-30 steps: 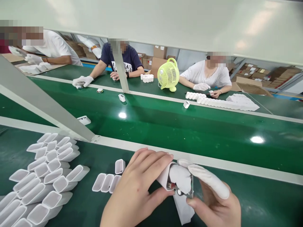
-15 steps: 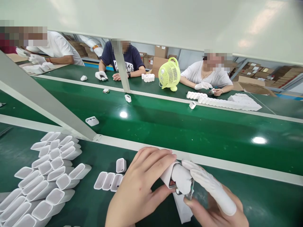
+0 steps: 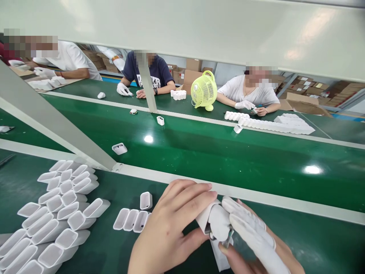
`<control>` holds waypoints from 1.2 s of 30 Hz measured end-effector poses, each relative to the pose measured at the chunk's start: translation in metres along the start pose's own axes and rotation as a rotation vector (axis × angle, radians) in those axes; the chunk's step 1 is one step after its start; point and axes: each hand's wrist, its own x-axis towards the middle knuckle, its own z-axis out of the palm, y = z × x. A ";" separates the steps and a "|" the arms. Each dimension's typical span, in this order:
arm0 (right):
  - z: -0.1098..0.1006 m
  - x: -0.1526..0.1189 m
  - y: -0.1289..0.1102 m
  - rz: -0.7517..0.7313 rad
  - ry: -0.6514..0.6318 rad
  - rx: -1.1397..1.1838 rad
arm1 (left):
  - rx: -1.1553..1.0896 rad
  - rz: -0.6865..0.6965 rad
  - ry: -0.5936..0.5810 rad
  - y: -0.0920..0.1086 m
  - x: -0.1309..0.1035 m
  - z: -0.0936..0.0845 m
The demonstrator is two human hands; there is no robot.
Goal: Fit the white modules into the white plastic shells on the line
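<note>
My left hand (image 3: pixel 173 220), bare, is closed round a white plastic housing (image 3: pixel 204 217) with its open end facing right. My right hand (image 3: pixel 256 236), with white glove fingers on some of its fingers, grips a white rounded insert (image 3: pixel 220 222) with a small circuit board (image 3: pixel 227 239) at its edge. The insert sits partly in the housing's mouth; how deep it goes is hidden. Below the hands lies another white piece (image 3: pixel 219 258), mostly covered. Just left of my left hand, several open white housings (image 3: pixel 130 220) stand in a short row, with a single housing (image 3: pixel 146 200) behind them.
Many empty white housings (image 3: pixel 65 209) crowd the bench at left. A green conveyor (image 3: pixel 199 152) runs beyond a pale rail, carrying scattered housings (image 3: pixel 119 148). A slanted metal post (image 3: pixel 57 114) rises at left. Across sit several co-workers and a yellow-green fan (image 3: pixel 203 91).
The pieces on the conveyor have shifted right, and another has come into view at far left. My right hand has closed in on the housing, and the insert appears slightly deeper.
</note>
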 end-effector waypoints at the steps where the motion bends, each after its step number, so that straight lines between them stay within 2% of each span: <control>1: 0.000 0.000 -0.003 0.032 0.019 0.000 | -0.006 0.006 0.003 0.000 0.000 0.000; 9: 0.000 -0.001 -0.012 0.114 -0.002 0.014 | -0.010 0.025 0.010 0.001 0.001 0.000; 11: 0.000 -0.005 -0.007 0.127 0.035 0.088 | -0.003 0.032 0.018 0.001 0.001 0.001; 13: -0.001 -0.009 0.000 0.173 -0.001 0.242 | -0.003 0.043 0.020 0.001 0.002 0.002; 15: -0.002 -0.010 0.008 0.329 -0.164 0.463 | -0.003 0.049 -0.003 0.000 0.003 0.003; 17: 0.000 -0.008 0.012 0.551 -0.351 0.689 | -0.008 0.054 -0.039 0.000 0.004 0.005; 18: 0.002 -0.006 0.012 0.651 -0.402 0.774 | -0.008 0.055 -0.050 0.000 0.004 0.006; 21: 0.013 0.000 0.006 0.825 -0.377 0.883 | 0.015 0.045 -0.053 -0.001 0.004 0.008; 24: 0.023 0.000 0.002 0.885 -0.330 0.797 | 0.043 0.017 -0.070 -0.003 0.003 0.009; 26: 0.026 -0.003 0.005 0.832 -0.329 0.703 | 0.031 0.001 -0.088 -0.004 0.002 0.010; 28: 0.024 -0.007 0.011 0.698 -0.324 0.595 | 0.008 -0.020 -0.091 -0.004 0.001 0.010; 33: 0.008 -0.003 0.024 0.226 -0.265 0.247 | -0.075 -0.094 -0.103 -0.003 0.003 0.007; 36: 0.001 0.005 0.025 -0.091 -0.310 0.101 | -0.173 -0.138 -0.144 -0.001 0.007 0.005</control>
